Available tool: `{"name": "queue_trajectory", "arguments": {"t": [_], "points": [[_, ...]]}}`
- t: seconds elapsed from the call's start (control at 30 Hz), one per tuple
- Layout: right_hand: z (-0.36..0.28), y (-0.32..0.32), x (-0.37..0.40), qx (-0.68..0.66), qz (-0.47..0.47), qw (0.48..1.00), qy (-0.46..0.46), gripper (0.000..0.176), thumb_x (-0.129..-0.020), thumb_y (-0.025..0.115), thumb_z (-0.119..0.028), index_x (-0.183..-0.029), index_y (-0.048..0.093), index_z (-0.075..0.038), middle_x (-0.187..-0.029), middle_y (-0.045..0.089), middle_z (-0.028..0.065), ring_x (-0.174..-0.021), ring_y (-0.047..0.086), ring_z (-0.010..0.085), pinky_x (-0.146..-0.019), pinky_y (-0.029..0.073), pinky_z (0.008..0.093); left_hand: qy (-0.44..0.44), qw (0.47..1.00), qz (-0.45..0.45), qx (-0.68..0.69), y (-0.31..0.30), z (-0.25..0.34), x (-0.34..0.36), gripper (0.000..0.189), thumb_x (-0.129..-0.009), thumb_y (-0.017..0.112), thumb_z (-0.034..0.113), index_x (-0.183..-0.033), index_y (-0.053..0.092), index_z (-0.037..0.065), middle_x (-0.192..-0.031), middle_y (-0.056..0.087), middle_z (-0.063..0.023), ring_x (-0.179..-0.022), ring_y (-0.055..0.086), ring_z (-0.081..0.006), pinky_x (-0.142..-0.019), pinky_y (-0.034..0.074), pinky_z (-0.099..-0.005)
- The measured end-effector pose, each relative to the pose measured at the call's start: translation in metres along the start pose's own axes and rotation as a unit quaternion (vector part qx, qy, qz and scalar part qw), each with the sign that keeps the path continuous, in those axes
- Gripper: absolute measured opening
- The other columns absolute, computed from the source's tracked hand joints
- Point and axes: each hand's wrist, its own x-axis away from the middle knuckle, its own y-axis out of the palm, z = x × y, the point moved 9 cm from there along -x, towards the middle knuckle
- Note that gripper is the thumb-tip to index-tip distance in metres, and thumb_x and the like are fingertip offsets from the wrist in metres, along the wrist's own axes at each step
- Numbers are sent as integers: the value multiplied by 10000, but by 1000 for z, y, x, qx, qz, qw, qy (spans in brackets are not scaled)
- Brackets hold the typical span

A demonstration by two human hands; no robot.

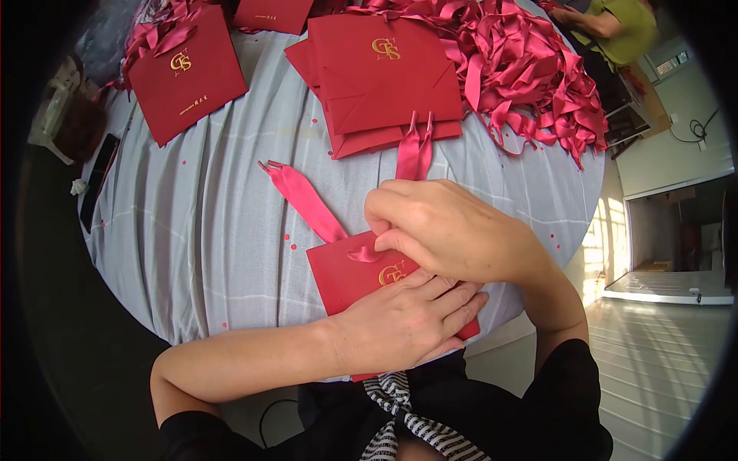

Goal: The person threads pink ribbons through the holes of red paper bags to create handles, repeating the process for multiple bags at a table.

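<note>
A red paper gift bag with a gold logo lies flat at the table's front edge. My left hand rests across its lower part, fingers stretched out and pressing it down. Above it, my right hand is closed in a pinch at the bag's top edge, on a pink ribbon that crosses the front. One tipped ribbon end stretches out to the upper left. Two more ribbon tips stick up beyond my right hand and reach a stack of bags. My right fingertips are partly hidden.
Stacked red bags lie ahead, with another bag at left. A heap of pink ribbons fills the far right. A dark phone-like object lies at the left edge. Another person works at upper right.
</note>
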Motion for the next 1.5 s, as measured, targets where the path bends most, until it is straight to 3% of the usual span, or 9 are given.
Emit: {"name": "queue_trajectory", "arguments": {"t": [0.17,0.2,0.23,0.33,0.4,0.5,0.83,0.9,1.5], "points": [[-3,-25,-11,-83,110,990,-9,150,-823,612,-80,-831,570,64,-780,597,207,-729,598,376,-653,467,430,3,1000,5,-18,-1,-1,0,522,-925,515,327,-1314,465,-17,-1344,466,-177,-1289,407,-318,-1097,276,-464],[-1,-22,-16,-62,122,990,-18,170,-825,638,-116,-868,603,45,-793,612,144,-656,608,251,-600,465,337,3,1000,1,-13,0,-1,0,520,-924,516,326,-1310,466,-19,-1350,460,-182,-1303,389,-326,-1109,253,-474],[1,-19,-23,-63,122,990,-18,170,-825,638,-116,-868,603,45,-793,612,144,-656,608,251,-600,465,337,4,1000,-4,-6,1,-1,0,519,-923,516,325,-1307,468,-21,-1355,453,-186,-1317,371,-334,-1122,231,-484],[-1,-4,-42,-21,54,998,18,189,-808,663,-120,-837,609,58,-731,626,152,-625,625,216,-572,477,305,4,1000,2,-5,0,-1,1,514,-916,522,326,-1294,479,-21,-1361,446,-188,-1326,361,-336,-1129,221,-484],[6,11,-48,-86,-56,986,132,212,-794,686,-127,-803,611,71,-688,645,144,-603,634,179,-540,489,306,6,1000,5,-2,0,-1,1,510,-917,522,326,-1288,483,-21,-1363,443,-188,-1328,358,-338,-1131,219,-483],[9,23,-51,-163,-69,970,169,226,-797,691,-127,-773,599,78,-689,662,117,-565,624,145,-501,485,293,11,1000,14,0,0,-2,2,500,-919,517,324,-1280,488,-21,-1366,440,-190,-1329,356,-342,-1134,215,-481],[16,23,-55,-218,27,968,125,144,-828,659,-104,-809,620,34,-635,604,66,-516,543,102,-464,419,255,19,999,25,-15,-1,-1,3,494,-933,487,335,-1274,490,-23,-1351,451,-194,-1316,369,-340,-1132,216,-473],[8,16,-57,-174,77,981,47,133,-828,653,-88,-806,611,37,-632,589,72,-513,512,94,-479,406,268,19,999,30,-19,0,0,3,493,-934,488,334,-1272,490,-24,-1340,460,-190,-1307,379,-337,-1127,223,-471],[-4,16,-61,-74,187,977,-74,103,-811,597,-51,-787,559,41,-763,579,185,-723,574,372,-643,449,425,21,999,-10,-27,3,4,0,523,-931,506,329,-1311,460,-28,-1303,485,-180,-1293,395,-325,-1115,239,-470]]}}
